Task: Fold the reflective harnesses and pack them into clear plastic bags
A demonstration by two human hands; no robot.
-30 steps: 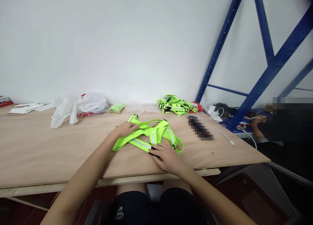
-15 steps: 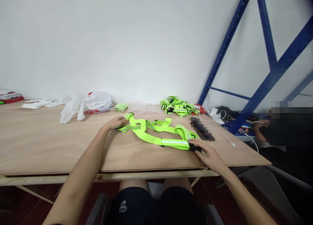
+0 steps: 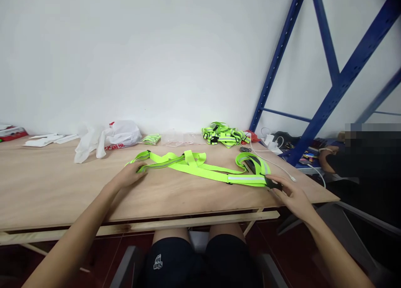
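Bare plywood table (image 3: 56, 192) lies open on the near left, well apart from any clutter. The neon harness (image 3: 200, 166) stretches across the middle, barring a straight reach to the back edge. Along the wall stand a white plastic bag (image 3: 108, 139), papers (image 3: 44, 139) and a pile of harnesses (image 3: 224, 135). On the right, a white cable (image 3: 275, 164) and the blue rack post (image 3: 275, 58) crowd the corner.

Neon yellow-green harness (image 3: 200, 166) with silver reflective stripes

It lies on a pale wood-grain surface (image 3: 62, 187); beyond it, a white plastic bag (image 3: 108, 139) with red print, a matching neon pile (image 3: 224, 135), and blue shelf struts (image 3: 328, 75).
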